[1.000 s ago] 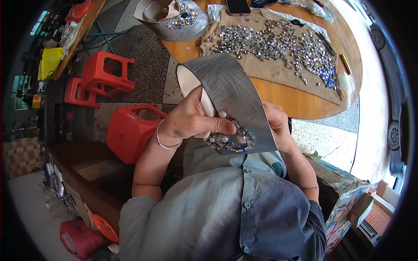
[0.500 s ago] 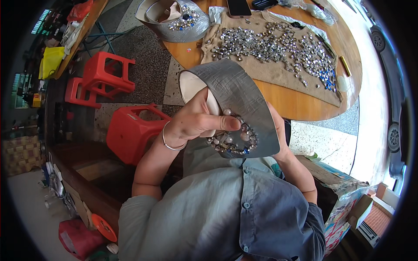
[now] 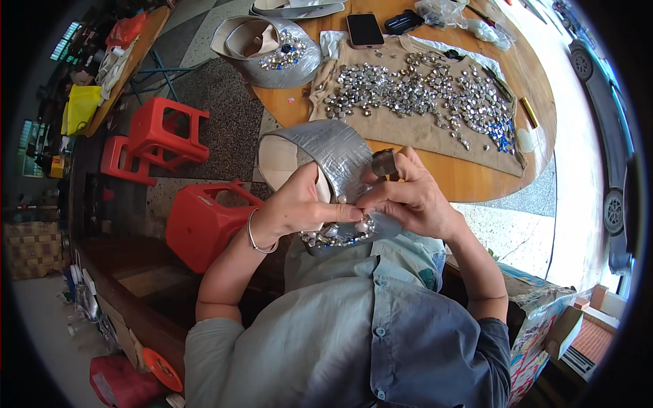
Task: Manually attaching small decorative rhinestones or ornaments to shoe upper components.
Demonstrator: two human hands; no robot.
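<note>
My left hand grips a curved silver-grey band with a cream lining, its thumb on the outer face and its fingers inside. Pearls, clear stones and a few blue ones form a beaded ornament on the band's lower part. Close by the left thumb, my right hand pinches thumb and fingertips together over the beads. What lies in that pinch is too small to make out. A dark, shiny piece sits at a finger of the right hand; whether it is worn or held, I cannot tell.
On the wooden table, a brown cloth carries many loose rhinestones. Another beaded silver band lies at its left edge, near a phone. Red plastic stools stand at the left.
My right hand has come from behind the band's right side round to the front, fingers closed near the ornament. The band has tilted and shifted left and slightly down in the picture.
</note>
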